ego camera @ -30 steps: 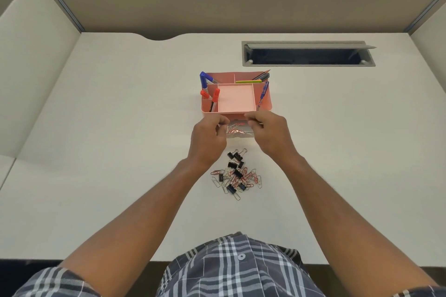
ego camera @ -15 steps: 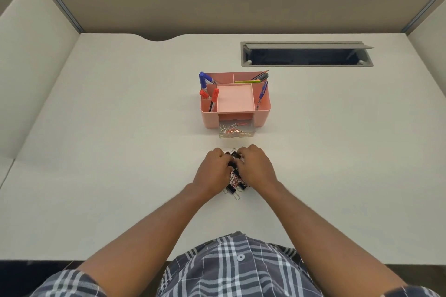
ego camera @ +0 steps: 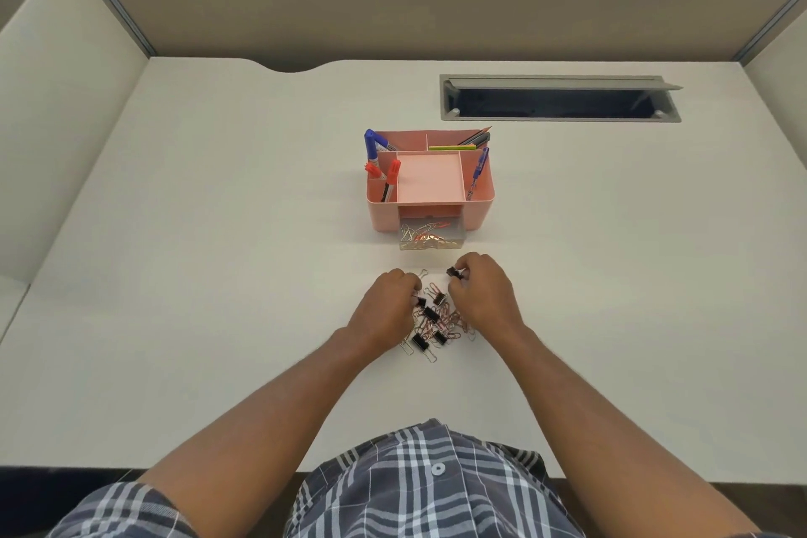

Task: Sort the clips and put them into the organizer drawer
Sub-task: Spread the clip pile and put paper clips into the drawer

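Note:
A pile of black binder clips and rose-gold paper clips (ego camera: 436,321) lies on the white desk between my hands. My right hand (ego camera: 482,295) pinches a black binder clip (ego camera: 454,273) at the pile's far right edge. My left hand (ego camera: 386,310) is closed on another black binder clip (ego camera: 420,301) at the pile's left side. Behind the pile stands a pink organizer (ego camera: 430,181), its clear drawer (ego camera: 431,237) pulled out toward me and holding paper clips.
Blue and red markers, pens and a pencil stand in the organizer's outer compartments. A grey cable slot (ego camera: 559,98) is cut into the desk at the far right. Partition walls close in the desk at the back and both sides.
Both hands left the drawer front and dropped to the clip pile. My right hand has since lifted a black binder clip toward the drawer side of the pile.

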### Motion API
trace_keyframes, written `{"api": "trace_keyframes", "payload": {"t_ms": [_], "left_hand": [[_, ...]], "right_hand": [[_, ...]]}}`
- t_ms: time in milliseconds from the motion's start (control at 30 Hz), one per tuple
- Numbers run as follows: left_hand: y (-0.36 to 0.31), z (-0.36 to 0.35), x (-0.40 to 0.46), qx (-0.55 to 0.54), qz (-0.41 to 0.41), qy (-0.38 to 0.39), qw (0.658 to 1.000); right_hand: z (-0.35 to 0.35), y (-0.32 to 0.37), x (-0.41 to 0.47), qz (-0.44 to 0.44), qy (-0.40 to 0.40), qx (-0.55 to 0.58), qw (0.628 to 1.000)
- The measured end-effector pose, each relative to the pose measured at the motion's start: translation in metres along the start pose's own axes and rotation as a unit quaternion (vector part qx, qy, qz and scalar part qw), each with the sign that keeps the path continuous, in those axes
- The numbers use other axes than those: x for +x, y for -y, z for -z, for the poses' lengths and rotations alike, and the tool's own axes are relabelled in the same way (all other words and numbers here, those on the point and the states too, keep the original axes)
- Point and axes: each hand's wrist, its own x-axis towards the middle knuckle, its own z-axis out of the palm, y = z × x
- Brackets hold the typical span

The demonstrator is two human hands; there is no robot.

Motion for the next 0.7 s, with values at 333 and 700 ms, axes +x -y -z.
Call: {"api": "trace_keyframes", "payload": {"t_ms": [333,700], "left_hand": [[-0.010,-0.003,-0.006,0.009,0.017,-0.042,0.999],[0.014,0.009,-0.009,-0.036,0.126,-0.034,0.991]], "right_hand": [[0.000,-0.005,-0.008,0.025,-0.038,-0.064,0.997],[-0.015,0.022,0.001,0.061,0.043,-0.173,0.982]]}}
